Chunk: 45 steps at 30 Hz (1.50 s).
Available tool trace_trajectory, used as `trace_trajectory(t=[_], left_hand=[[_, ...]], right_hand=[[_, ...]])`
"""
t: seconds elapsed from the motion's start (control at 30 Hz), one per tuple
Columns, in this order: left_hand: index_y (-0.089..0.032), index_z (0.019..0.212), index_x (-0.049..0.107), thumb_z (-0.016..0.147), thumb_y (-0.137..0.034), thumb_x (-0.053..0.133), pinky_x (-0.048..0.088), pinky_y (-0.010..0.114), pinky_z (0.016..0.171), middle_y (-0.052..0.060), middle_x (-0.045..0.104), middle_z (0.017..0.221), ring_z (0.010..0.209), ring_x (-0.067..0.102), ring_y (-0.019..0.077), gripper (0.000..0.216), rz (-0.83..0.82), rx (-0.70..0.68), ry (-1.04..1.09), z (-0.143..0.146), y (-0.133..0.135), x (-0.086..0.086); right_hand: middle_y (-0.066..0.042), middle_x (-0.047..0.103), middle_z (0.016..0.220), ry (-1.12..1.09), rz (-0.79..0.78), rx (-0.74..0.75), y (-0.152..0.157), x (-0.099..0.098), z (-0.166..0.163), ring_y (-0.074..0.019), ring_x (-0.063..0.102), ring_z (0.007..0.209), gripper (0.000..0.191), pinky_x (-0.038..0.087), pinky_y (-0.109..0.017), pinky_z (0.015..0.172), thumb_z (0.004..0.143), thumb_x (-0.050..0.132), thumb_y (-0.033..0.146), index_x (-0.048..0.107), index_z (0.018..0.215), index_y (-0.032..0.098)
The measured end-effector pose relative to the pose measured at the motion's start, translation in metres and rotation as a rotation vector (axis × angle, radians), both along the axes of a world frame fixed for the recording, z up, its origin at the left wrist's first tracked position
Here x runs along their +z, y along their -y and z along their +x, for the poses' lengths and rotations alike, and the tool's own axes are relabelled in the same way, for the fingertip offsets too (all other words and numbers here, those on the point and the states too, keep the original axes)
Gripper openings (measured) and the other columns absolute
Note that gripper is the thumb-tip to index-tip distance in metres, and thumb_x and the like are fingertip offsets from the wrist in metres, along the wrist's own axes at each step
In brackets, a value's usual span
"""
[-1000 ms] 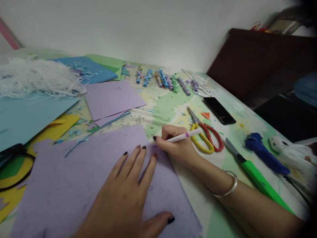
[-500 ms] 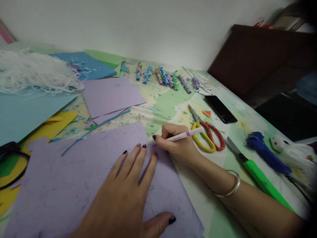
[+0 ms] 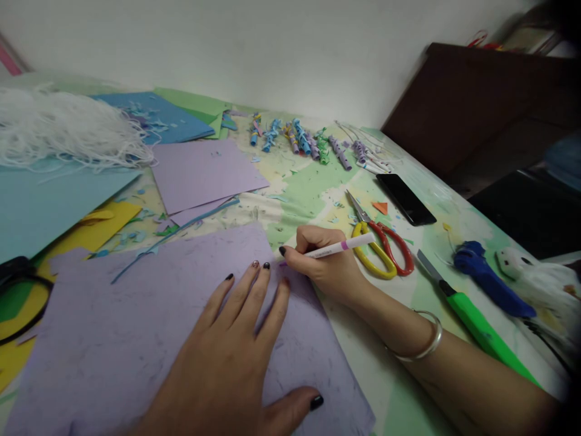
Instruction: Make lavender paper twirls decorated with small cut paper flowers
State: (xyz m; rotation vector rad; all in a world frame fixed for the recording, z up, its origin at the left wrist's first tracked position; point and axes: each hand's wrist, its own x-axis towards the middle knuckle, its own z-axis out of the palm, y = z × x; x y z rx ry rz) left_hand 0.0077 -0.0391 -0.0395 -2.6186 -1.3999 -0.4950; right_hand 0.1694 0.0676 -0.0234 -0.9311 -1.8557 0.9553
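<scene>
A large purple foam sheet (image 3: 136, 339) lies in front of me on the table. My left hand (image 3: 236, 339) rests flat on it with the fingers spread. My right hand (image 3: 322, 260) pinches a white felt-tip pen (image 3: 340, 247) with a purple band, its purple tip close to the sheet near the upper right edge. Whether the tip touches is hard to make out. Just beyond the right hand lie scissors (image 3: 381, 245) with one yellow and one red handle. A thin blue strip (image 3: 177, 235) crosses the sheet's top edge.
At right are a green-handled cutter (image 3: 485, 333), a blue glue gun (image 3: 492, 278) and a black phone (image 3: 405, 198). Rolled, curled paper pieces (image 3: 300, 138) line the back. White string (image 3: 68, 130), a smaller purple sheet (image 3: 206, 172) and a light-blue sheet (image 3: 49, 200) lie at left among scraps.
Almost nothing differs. The view has shifted very slightly; both hands and the pen keep their places on the sheet.
</scene>
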Motion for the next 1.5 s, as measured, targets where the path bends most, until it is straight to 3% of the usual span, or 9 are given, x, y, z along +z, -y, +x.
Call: trace_trajectory(t=[0.43,1.27,1.5], left_hand=[[-0.005,0.133,0.05,0.07,-0.071,0.054,0.04,0.058,0.093,0.029,0.049,0.137,0.123,0.048,0.0448,0.091,0.014,-0.019,0.002,0.0003,-0.0003,-0.0001],[-0.006,0.132,0.05,0.07,-0.071,0.054,0.039,0.057,0.096,0.029,0.048,0.138,0.125,0.046,0.0445,0.09,0.011,-0.015,0.0,-0.0006,0.0001,-0.0003],[-0.006,0.132,0.05,0.071,-0.072,0.052,0.041,0.057,0.094,0.028,0.049,0.137,0.124,0.047,0.0441,0.09,0.006,-0.012,-0.011,0.0001,-0.0011,-0.0002]], right_hand=[[0.008,0.027,0.051,0.046,0.092,-0.001,0.0007,-0.0003,0.0014,-0.0067,0.025,0.05,0.035,0.021,-0.023,0.047,0.071,0.055,0.006,0.027,0.054,0.02],[0.008,0.032,0.051,0.001,0.001,-0.047,0.0017,0.0028,0.0004,-0.0068,0.029,0.05,0.034,0.024,-0.023,0.048,0.074,0.057,0.011,0.032,0.053,0.019],[0.008,0.031,0.051,0.052,0.042,-0.033,0.0017,-0.0004,-0.0005,-0.0072,0.029,0.051,0.034,0.023,-0.024,0.049,0.075,0.057,0.012,0.033,0.053,0.019]])
